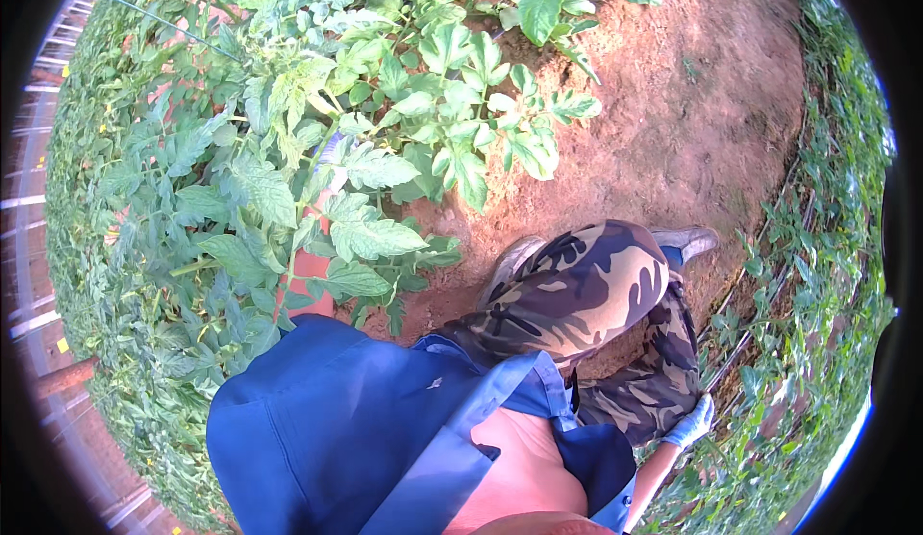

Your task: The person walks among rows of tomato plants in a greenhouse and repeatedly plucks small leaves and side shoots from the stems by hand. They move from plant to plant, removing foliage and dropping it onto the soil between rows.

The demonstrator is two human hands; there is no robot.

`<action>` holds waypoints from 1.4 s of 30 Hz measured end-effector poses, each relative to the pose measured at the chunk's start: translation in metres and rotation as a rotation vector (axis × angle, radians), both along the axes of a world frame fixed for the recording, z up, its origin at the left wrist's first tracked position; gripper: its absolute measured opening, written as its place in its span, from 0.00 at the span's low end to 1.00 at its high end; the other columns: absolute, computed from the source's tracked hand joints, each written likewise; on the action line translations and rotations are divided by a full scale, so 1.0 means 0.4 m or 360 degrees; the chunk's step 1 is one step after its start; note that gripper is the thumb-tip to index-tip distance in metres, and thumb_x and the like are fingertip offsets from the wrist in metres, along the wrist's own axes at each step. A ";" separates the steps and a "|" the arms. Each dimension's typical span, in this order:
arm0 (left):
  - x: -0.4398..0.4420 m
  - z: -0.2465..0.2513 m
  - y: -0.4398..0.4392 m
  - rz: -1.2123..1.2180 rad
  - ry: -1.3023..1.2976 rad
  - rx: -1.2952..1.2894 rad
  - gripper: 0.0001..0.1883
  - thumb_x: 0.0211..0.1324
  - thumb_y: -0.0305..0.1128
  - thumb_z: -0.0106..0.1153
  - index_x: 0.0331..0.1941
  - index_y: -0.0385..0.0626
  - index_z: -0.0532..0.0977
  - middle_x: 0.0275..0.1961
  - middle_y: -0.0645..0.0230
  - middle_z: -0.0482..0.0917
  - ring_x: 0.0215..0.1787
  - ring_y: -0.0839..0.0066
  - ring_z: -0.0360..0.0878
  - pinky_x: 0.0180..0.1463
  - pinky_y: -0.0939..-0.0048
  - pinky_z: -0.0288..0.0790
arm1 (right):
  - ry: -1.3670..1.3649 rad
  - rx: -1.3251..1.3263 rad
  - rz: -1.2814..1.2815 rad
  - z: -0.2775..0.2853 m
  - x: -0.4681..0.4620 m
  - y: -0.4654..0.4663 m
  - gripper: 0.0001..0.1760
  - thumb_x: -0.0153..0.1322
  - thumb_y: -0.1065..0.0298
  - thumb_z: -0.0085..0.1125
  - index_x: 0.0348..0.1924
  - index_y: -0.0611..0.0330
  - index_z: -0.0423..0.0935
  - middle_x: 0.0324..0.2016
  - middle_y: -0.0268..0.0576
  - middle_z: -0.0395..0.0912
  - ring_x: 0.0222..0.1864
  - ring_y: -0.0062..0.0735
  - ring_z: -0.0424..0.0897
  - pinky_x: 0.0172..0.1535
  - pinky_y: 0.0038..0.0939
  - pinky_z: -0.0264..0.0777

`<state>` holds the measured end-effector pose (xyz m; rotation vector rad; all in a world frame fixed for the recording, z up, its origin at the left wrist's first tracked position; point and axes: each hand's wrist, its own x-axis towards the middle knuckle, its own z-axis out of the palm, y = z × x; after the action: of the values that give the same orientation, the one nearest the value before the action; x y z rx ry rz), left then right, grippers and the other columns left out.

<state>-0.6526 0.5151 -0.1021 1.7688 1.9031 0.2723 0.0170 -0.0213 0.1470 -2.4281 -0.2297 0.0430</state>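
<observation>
Leafy tomato plants (375, 236) fill the left and upper middle. My left hand (330, 151), in a pale glove, reaches in among their stems and leaves. Foliage covers most of it, so its fingers and anything in them are hidden. My bare left forearm (310, 272) shows between the leaves. At the lower right, my right hand (692, 421), in a light blue and white glove, is beside my camouflage trouser leg (645, 391), close to the plants' edge. Its fingertips do not show clearly.
Brown soil (649, 102) forms a path beyond my bent knee and shoes (689, 243). Another row of low green plants (815, 362), with long thin stems (743, 340) along its edge, borders the path at right. A green string (159, 19) runs into the foliage at the upper left.
</observation>
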 end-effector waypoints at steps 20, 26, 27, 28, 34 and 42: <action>0.738 0.609 -0.323 -0.0655 -0.1334 0.0343 0.09 0.67 0.28 0.56 0.47 0.40 0.79 0.45 0.68 0.84 0.47 0.77 0.80 0.54 0.71 0.73 | -0.0534 0.0112 0.0644 0.013 -0.131 0.091 0.08 0.68 0.68 0.60 0.32 0.65 0.80 0.27 0.50 0.79 0.31 0.49 0.80 0.38 0.37 0.73; 1.071 0.820 -0.343 -0.1863 -0.1094 0.0379 0.18 0.61 0.28 0.61 0.56 0.42 0.76 0.53 0.63 0.81 0.54 0.71 0.80 0.60 0.69 0.72 | -0.0359 -0.0201 0.0575 0.149 -0.145 0.125 0.11 0.67 0.62 0.63 0.33 0.61 0.84 0.31 0.47 0.83 0.37 0.47 0.82 0.42 0.37 0.76; 1.139 0.828 -0.342 -0.2158 -0.1049 0.0404 0.23 0.59 0.28 0.63 0.60 0.43 0.74 0.57 0.62 0.80 0.58 0.68 0.79 0.62 0.68 0.71 | -0.0131 0.0031 0.0531 0.164 -0.131 0.123 0.11 0.67 0.62 0.63 0.33 0.61 0.84 0.31 0.46 0.84 0.37 0.47 0.82 0.43 0.38 0.76; 1.212 0.821 -0.345 -0.2305 -0.0838 0.0464 0.28 0.57 0.30 0.65 0.62 0.44 0.71 0.59 0.60 0.78 0.61 0.64 0.76 0.65 0.65 0.69 | -0.0099 0.0091 0.0617 0.164 -0.111 0.135 0.11 0.67 0.61 0.64 0.34 0.61 0.84 0.31 0.46 0.83 0.37 0.46 0.82 0.44 0.38 0.76; 1.490 0.675 -0.350 -0.2837 -0.0336 -0.0090 0.33 0.58 0.43 0.63 0.66 0.45 0.67 0.61 0.50 0.76 0.63 0.54 0.73 0.66 0.58 0.67 | 0.0191 -0.0081 0.0636 0.159 0.033 0.206 0.13 0.69 0.60 0.63 0.37 0.61 0.84 0.33 0.49 0.82 0.40 0.46 0.82 0.46 0.39 0.75; 1.776 0.582 -0.351 -0.2733 -0.0336 0.0021 0.21 0.59 0.39 0.61 0.54 0.41 0.77 0.48 0.52 0.83 0.51 0.56 0.83 0.55 0.60 0.74 | 0.0177 -0.0079 0.0504 0.180 0.159 0.301 0.15 0.70 0.60 0.62 0.42 0.62 0.83 0.36 0.49 0.83 0.42 0.44 0.84 0.48 0.36 0.76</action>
<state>0.0579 0.3746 0.1307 2.5054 -0.1650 -0.1789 0.0807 0.0990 0.2189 -2.4069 -0.5657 0.3272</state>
